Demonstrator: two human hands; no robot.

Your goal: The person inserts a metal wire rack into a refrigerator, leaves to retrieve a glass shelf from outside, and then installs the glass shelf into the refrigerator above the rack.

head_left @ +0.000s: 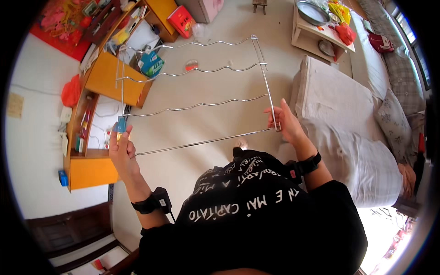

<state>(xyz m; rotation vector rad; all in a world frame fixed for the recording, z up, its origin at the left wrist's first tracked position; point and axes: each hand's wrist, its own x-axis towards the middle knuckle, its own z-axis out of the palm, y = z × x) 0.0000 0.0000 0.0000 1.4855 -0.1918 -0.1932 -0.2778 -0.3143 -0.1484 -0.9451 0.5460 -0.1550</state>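
A chrome wire rack (pixel 201 105) with several wavy cross rods spans the space in front of me, held up between both hands. My left hand (pixel 122 149) is closed on its near left corner, where a small blue piece (pixel 121 123) shows at the fingertips; I cannot make out what that piece is. At the near right corner my right hand (pixel 287 123) has its fingers curled round the side bar, thumb pointing up. The rack's far end is tilted away from me, above the floor.
On the left stands an orange-brown desk (pixel 110 75) with shelves and a green-blue package (pixel 151 63). A cloth-covered sofa (pixel 337 87) lies right. Behind it a low table (pixel 300 32) bears a metal basin (pixel 313 13). A small stool (pixel 259 3) stands far off.
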